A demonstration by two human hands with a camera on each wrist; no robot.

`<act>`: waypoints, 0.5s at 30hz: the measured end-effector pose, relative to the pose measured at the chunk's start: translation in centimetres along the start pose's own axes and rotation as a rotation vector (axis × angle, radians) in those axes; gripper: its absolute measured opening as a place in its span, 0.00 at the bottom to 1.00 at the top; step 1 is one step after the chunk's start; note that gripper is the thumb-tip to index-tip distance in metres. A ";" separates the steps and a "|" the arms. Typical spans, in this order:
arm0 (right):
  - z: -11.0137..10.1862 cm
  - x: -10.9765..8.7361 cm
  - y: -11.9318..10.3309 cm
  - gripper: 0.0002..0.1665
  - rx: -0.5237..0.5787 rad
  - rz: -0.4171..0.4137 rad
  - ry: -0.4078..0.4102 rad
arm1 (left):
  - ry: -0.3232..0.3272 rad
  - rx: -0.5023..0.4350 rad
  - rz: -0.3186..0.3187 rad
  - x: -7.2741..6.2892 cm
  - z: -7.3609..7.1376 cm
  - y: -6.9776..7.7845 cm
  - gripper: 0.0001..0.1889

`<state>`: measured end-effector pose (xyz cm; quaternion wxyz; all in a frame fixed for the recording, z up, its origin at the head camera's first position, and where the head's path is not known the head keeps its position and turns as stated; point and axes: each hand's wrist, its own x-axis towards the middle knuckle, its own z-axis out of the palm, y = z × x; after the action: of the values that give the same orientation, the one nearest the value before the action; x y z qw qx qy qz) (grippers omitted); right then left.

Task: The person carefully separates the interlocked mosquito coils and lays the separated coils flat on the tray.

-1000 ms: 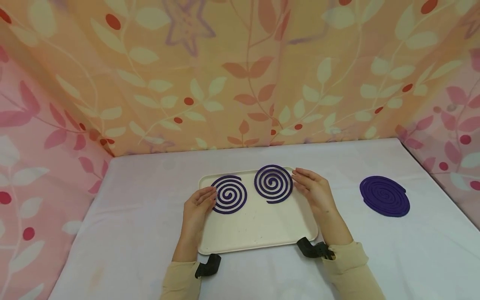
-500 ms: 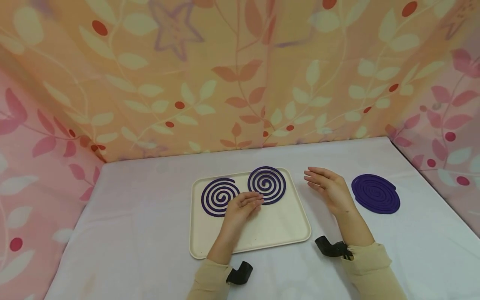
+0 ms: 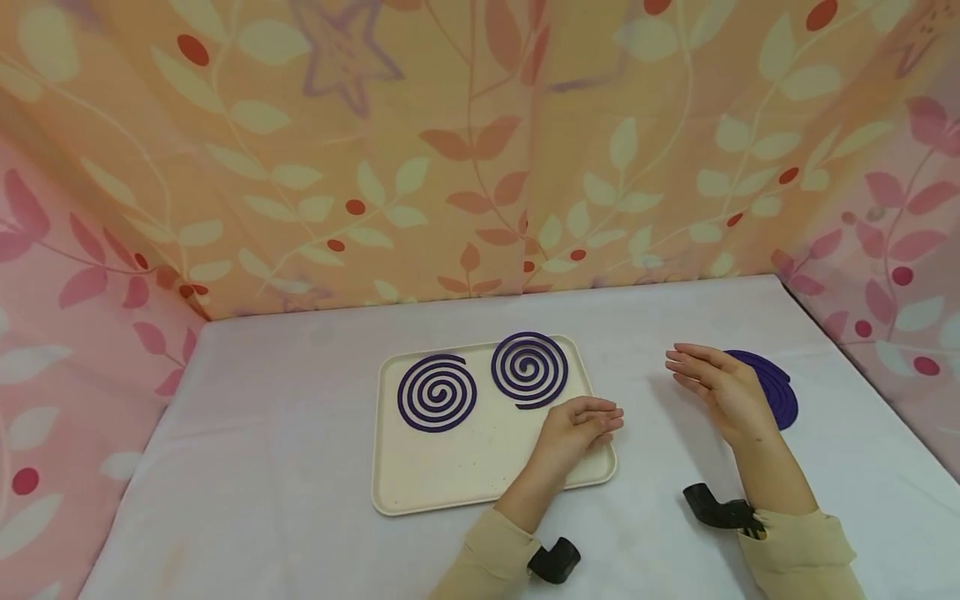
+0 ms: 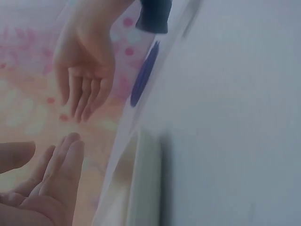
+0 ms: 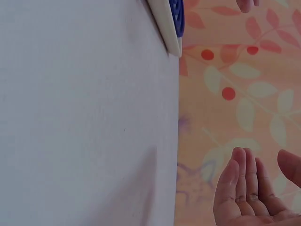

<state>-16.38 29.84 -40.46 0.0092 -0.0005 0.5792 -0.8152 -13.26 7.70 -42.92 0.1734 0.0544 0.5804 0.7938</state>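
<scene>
Two purple mosquito coils lie on a cream tray (image 3: 442,479) in the head view: one coil (image 3: 438,393) at the left, the other coil (image 3: 527,367) at the back, overlapping the tray's far rim. My left hand (image 3: 576,432) hovers over the tray's right edge, fingers extended and holding nothing. Further right, my right hand (image 3: 722,390) is held above the table and partly hides a denser purple coil disc (image 3: 782,395), its turns packed close together. Both palms show without anything in them in the wrist views, the left hand (image 4: 47,188) and the right hand (image 5: 249,193).
A white cloth covers the table (image 3: 285,433). Patterned fabric (image 3: 480,167) hangs behind it and along both sides. Small dark crumbs dot the tray. Black angled wrist mounts (image 3: 555,560) stick out beside both sleeves.
Both hands have left the coils on the tray and moved to the right, the left crossing over the tray, the right reaching in front of the denser disc. The coils stay on the tray.
</scene>
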 end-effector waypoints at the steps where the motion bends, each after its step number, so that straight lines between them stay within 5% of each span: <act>1: -0.4 -0.1 -0.1 0.13 0.003 -0.004 0.001 | -0.007 0.000 -0.003 0.1 0.6 -0.2 0.12; 10: -4.3 -1.2 -1.3 0.16 0.128 -0.055 -0.002 | 0.014 0.020 -0.079 0.6 6.0 -2.1 0.11; 15: -6.4 -1.8 -1.5 0.19 0.265 -0.074 -0.022 | 0.060 -0.049 -0.133 1.9 8.3 -3.3 0.10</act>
<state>-14.72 36.43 -41.15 -0.0147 -0.0295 0.4661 -0.8841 -11.95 16.70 -43.56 0.2098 -0.0125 0.5680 0.7957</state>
